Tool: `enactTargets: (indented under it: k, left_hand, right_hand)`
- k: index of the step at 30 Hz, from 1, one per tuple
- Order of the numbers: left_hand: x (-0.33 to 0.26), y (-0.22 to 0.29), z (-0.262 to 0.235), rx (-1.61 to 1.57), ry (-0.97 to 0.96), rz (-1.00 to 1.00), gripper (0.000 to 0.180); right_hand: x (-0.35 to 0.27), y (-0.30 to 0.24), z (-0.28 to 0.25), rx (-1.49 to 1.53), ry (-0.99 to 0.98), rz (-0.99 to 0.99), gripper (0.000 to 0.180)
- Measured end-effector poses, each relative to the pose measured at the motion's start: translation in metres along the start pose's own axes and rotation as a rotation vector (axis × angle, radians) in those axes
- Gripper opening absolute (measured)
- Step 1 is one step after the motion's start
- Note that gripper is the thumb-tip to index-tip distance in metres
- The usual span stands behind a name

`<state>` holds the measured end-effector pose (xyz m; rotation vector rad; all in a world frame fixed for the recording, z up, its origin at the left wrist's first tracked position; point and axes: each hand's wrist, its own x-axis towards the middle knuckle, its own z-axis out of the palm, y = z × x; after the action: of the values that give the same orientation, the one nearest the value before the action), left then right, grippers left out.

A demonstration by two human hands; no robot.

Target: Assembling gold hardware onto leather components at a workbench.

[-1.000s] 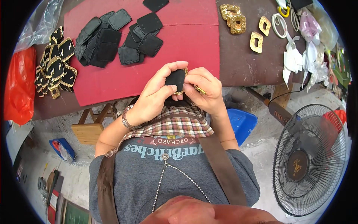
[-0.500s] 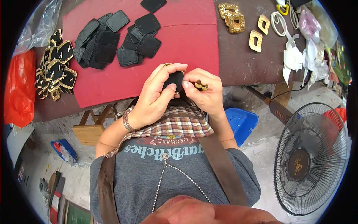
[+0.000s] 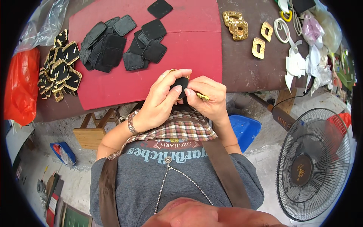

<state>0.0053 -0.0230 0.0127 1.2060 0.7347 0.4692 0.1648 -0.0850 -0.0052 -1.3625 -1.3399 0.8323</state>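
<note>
Dark brown tabletop [image 3: 247, 72] stretches before us, with a red mat [image 3: 189, 47] on it. Just off its near edge, above our lap, our left hand [image 3: 162, 92] grips a gold-rimmed black piece [image 3: 182, 84] between thumb and fingers. Our right hand [image 3: 209, 96] is curled narrow around a small yellow-gold piece [image 3: 202, 97], its fingertips against the black one's side. At far left sits a red plastic bag [image 3: 20, 89]; we cannot tell its contents. On the floor, a small blue bin [image 3: 70, 150] contains clear plastic [image 3: 66, 157] and something red. Under the table's right part we see a larger blue bin [image 3: 247, 130], its inside mostly hidden.
</note>
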Motion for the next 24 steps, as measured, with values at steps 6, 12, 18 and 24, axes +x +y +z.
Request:
enactTargets:
  k: [6,12,18,24]
  left_hand:
    - [0.002,-0.005,0.002,-0.015,0.018,-0.017,0.029]
    - [0.002,-0.007,0.000,-0.076,0.052,-0.051,0.029]
    - [0.005,-0.007,-0.005,-0.266,0.016,-0.184,0.027]
    - [0.004,-0.014,0.000,-0.133,0.081,-0.135,0.027]
  right_hand:
    - [-0.004,0.001,0.004,0.190,0.067,0.195,0.004]
    - [-0.005,0.005,0.005,0.166,0.047,0.160,0.005]
    - [0.000,0.007,0.001,-0.037,-0.016,-0.113,0.011]
    - [0.001,0.002,0.000,-0.120,-0.067,-0.136,0.010]
